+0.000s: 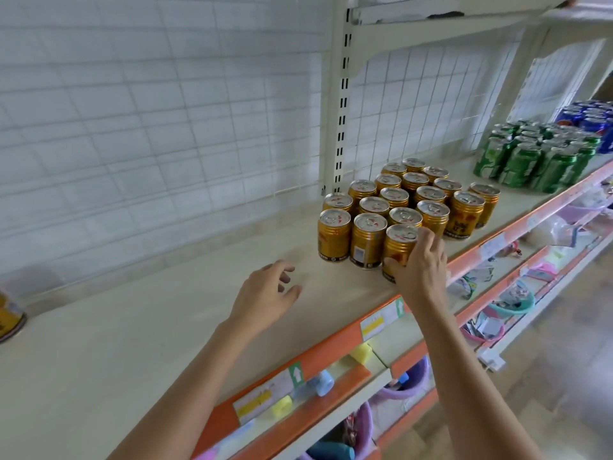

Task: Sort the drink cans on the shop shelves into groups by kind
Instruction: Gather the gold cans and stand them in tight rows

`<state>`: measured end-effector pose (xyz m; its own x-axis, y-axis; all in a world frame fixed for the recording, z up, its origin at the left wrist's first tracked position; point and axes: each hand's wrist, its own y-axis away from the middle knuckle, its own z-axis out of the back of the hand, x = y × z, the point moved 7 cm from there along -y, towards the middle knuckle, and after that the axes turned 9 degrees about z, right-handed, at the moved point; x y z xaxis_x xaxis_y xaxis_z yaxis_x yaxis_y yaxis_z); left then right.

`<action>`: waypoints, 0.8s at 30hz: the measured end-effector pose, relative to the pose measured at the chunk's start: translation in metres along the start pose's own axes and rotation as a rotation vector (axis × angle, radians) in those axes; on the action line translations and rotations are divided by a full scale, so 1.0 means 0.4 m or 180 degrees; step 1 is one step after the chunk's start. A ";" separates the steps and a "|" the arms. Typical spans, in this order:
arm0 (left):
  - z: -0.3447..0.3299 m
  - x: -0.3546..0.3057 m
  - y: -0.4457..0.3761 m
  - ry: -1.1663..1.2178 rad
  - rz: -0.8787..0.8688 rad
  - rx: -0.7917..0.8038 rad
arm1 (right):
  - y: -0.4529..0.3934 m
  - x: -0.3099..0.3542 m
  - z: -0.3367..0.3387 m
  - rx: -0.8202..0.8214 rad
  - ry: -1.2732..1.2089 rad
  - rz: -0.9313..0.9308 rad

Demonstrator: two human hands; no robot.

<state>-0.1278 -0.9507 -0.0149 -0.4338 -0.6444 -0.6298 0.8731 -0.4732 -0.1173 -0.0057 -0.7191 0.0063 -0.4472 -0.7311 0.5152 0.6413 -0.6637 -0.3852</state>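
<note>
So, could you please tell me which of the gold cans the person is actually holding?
The front-row gold can nearest the shelf edge: the right hand wraps around it. The other gold cans stand untouched, and the left hand holds nothing.

On the shelf [166, 327] a block of short cans [403, 197] stands in rows against the upright post [340, 111]. The right hand [419, 263] wraps the can [398, 247] at the block's front right corner, by the shelf edge. The left hand [265, 293] is left of the block, over the shelf. Taller cans [534, 157] stand farther right, with more cans [588, 116] behind them. A lone can [10, 315] sits far left
</note>
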 end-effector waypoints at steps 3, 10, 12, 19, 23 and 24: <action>-0.017 -0.045 -0.004 0.0043 -0.0117 0.0065 | -0.003 0.006 -0.012 0.0029 -0.0129 -0.0021; -0.009 -0.061 -0.010 -0.0149 -0.0318 0.0031 | 0.010 0.053 0.003 0.0137 0.0721 0.0302; 0.006 -0.045 0.000 -0.0324 -0.0354 0.0024 | 0.028 0.096 0.005 0.0046 0.0771 0.0623; 0.122 0.087 0.106 -0.1086 -0.0329 -0.0154 | 0.120 0.305 -0.118 0.1386 -0.0362 0.2093; 0.220 0.214 0.214 -0.1337 0.0079 -0.0202 | 0.200 0.441 -0.241 0.2238 -0.0471 0.2661; 0.249 0.246 0.243 -0.1401 0.0208 -0.0238 | 0.221 0.478 -0.263 0.2307 -0.0451 0.2818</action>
<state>-0.1077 -1.1199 -0.0119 -0.4164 -0.8733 -0.2530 0.9085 -0.3887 -0.1535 -0.1000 -0.9342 -0.0097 0.3830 -0.8406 0.3831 0.9237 0.3534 -0.1481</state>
